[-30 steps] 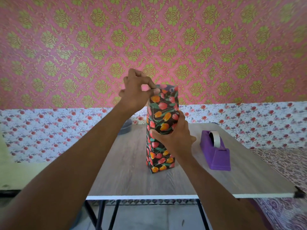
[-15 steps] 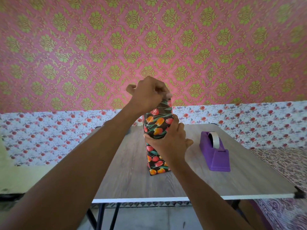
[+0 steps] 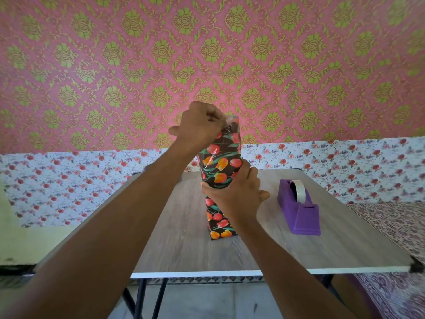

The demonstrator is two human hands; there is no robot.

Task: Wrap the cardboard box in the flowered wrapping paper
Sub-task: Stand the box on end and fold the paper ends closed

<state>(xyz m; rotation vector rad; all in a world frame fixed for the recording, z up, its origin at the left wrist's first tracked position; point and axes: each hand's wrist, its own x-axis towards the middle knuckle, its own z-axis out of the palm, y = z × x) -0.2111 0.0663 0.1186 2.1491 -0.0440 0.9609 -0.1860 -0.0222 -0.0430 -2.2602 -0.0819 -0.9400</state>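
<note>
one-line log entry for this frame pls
wrapped box: upright on table | left hand: pinches its top edge | right hand: grips its middle | tape dispenser: on table, right of box, untouched

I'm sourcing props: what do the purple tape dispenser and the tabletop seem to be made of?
Tape dispenser: likely moulded plastic, uniform purple with a soft sheen. Tabletop: probably laminated board, matte grey wood-grain print, white edge strip.
</note>
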